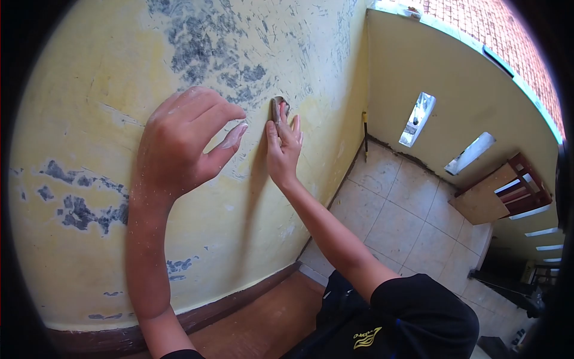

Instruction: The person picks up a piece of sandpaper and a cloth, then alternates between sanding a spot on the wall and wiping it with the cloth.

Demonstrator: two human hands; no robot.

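Head view: a yellow wall (89, 257) with bare grey patches is seen close up, beside a tiled floor (406, 209).
Slatted piece: a dark red wooden slatted piece (523, 185) is seen near the far wall (430, 60), beside a tan panel (481, 194); whether anything is held in it cannot be told.
Wall openings: light is let through slanted slots (417, 119) in the far wall.
Small tool: a small greyish tool (277, 110) with a red part is held at the yellow wall, just below the largest grey patch; its working edge is partly hidden.
Right hand: the tool is gripped in the right hand (284, 146), pinched by the fingers, with one finger set apart; the forearm is stretched up towards the wall.
Left hand: the left hand (188, 140) is bent at the wrist beside the wall, its fingers curled and thumb tip brought near them; pale dust is seen on the skin.
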